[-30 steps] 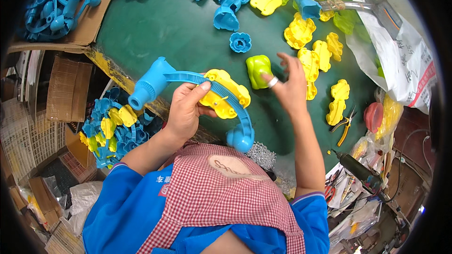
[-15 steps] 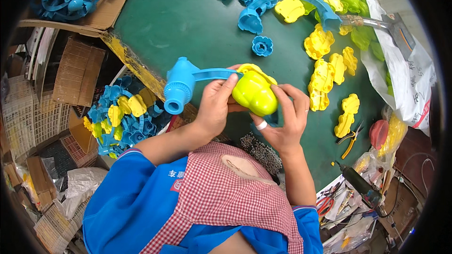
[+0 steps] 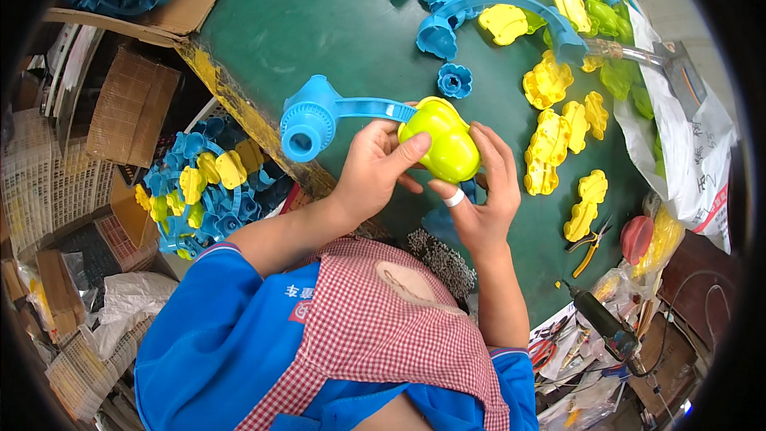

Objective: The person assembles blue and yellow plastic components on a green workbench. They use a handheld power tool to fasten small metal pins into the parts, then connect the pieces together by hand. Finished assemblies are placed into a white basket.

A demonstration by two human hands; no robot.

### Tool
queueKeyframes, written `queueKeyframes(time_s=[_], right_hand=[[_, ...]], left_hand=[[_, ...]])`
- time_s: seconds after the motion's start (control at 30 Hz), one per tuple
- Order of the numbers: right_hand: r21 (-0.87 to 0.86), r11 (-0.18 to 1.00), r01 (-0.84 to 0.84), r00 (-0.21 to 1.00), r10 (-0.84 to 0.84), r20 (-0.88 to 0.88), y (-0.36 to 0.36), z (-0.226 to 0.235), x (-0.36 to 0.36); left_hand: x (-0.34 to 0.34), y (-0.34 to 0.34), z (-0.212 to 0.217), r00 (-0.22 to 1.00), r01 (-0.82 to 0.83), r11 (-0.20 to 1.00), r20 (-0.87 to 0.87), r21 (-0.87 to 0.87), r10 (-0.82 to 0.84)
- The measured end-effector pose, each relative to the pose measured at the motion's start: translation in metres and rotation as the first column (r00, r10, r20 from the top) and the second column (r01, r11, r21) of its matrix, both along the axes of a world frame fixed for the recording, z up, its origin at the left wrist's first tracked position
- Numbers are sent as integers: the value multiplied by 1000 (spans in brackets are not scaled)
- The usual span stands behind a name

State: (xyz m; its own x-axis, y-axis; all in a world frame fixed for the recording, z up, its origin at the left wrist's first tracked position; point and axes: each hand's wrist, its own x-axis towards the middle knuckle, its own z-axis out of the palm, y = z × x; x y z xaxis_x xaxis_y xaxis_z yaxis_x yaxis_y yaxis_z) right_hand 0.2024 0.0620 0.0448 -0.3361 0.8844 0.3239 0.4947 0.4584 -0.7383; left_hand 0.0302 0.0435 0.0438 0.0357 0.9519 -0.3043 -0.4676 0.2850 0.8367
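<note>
Between my two hands is a glossy yellow-green plastic shell (image 3: 449, 152) with rounded lobes, a yellow piece (image 3: 432, 103) showing along its upper edge. My left hand (image 3: 373, 169) grips it from the left, thumb pressed on the shell's face. A blue plastic arm (image 3: 369, 108) runs left from the shell to a thick blue socket (image 3: 309, 129), whose round opening faces me. My right hand (image 3: 488, 195), with a white band round the thumb, holds the shell's right and lower side. How the arm meets the shell is hidden by the pieces and fingers.
Blue cups (image 3: 455, 80) and yellow shell pieces (image 3: 547, 81) lie across the green table (image 3: 263, 48). Another blue curved arm (image 3: 511, 0) rests near a hammer (image 3: 678, 72). Yellow-handled pliers (image 3: 589, 249) and a dark power screwdriver (image 3: 602, 319) lie at right. Small screws (image 3: 443, 263) are heaped by my apron.
The blue socket has turned so its opening faces me more, and the arm sits straighter. My left thumb has moved onto the shell's face. The shell has shifted slightly right and up.
</note>
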Motion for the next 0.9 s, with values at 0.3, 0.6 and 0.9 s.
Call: queueKeyframes(time_s=[0.3,0.6,0.9], right_hand=[[-147,986,84,991,-99,-94,-3,5,-12],[-217,976,4,971,-56,-234,-7,1,-19],[545,833,-101,994,61,91,66,9,-19]], left_hand=[[-7,6,-3,990,-27,993,137,-111,42],[-22,5,0,982,83,995,164,54,-91],[-111,16,-12,934,-352,923,121,156,336]])
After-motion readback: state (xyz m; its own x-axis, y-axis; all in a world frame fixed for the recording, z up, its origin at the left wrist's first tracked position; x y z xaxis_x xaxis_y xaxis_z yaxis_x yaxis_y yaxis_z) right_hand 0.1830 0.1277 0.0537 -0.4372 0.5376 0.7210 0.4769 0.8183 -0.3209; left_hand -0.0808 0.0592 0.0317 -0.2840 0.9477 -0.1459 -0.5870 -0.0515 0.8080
